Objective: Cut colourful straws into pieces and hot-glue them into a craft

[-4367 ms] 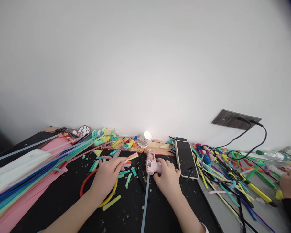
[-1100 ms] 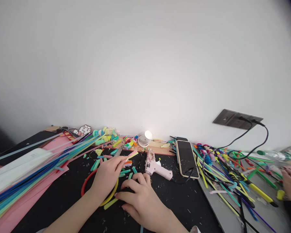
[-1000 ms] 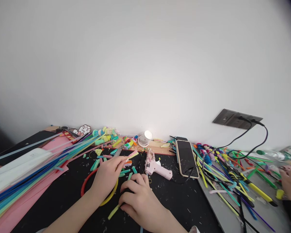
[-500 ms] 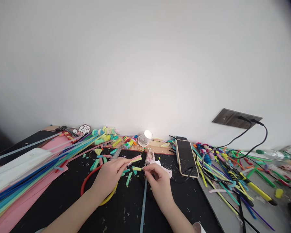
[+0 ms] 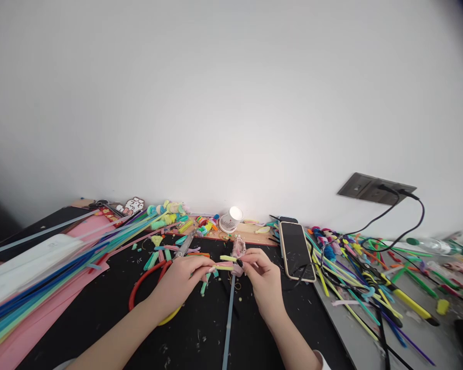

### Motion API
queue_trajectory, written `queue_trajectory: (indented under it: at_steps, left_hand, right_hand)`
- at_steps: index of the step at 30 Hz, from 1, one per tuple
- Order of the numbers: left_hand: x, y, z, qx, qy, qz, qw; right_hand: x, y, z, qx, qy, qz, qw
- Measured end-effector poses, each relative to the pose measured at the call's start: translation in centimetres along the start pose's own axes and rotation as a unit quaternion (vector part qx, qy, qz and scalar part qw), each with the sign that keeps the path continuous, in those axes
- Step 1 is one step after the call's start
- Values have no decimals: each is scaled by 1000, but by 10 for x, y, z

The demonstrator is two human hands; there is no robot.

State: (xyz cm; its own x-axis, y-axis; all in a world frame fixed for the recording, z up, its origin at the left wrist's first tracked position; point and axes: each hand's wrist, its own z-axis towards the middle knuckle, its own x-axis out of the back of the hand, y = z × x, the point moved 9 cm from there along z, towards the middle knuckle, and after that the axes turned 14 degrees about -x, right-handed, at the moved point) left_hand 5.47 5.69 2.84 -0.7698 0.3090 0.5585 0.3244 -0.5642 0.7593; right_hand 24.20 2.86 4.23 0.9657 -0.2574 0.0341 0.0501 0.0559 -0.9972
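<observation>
My left hand [image 5: 185, 280] is closed, fingertips pinching a short pink-and-yellow pipe cleaner piece [image 5: 224, 267] that points right. My right hand [image 5: 264, 280] pinches a short yellow pipe cleaner piece [image 5: 227, 258] just above it. The two pieces lie close together, and I cannot tell whether they touch. Behind the fingertips rests a pale pink glue gun [image 5: 238, 247], partly hidden by my right hand. A long translucent glue stick [image 5: 229, 318] runs from it toward me. Beneath my left hand lie scissors [image 5: 133, 293] with red and yellow handles.
A paper cup [image 5: 231, 220] stands by the wall. A phone [image 5: 296, 251] lies to the right, with pliers [image 5: 405, 300] and many loose pipe cleaners beyond it. Long pipe cleaners [image 5: 85, 262] lie at left on pink paper [image 5: 42, 329]. Cut bits [image 5: 150, 261] are scattered over the black mat [image 5: 193, 339].
My hands have brought their pipe cleaner pieces together in front of the glue gun. My left hand moved slightly right and lower, uncovering more of the scissors; my right hand shifted a little right.
</observation>
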Motion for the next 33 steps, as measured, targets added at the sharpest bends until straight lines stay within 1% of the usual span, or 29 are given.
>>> queue_trajectory:
  at_steps: [9,24,29,33]
  left_hand:
    - [-4,0,1,16,-6,-37,999]
    - [-4,4,1,27,1,-63,998]
    - [-5,-1,1,38,7,-90,995]
    - [-5,-5,-1,46,16,-106,993]
  right_hand:
    - [-9,12,4,-32,-55,11,998]
    - [-13,18,6,-38,-86,-20,995]
    - [-16,14,4,-17,-107,0,994]
    - [-19,13,2,2,-117,-40,992]
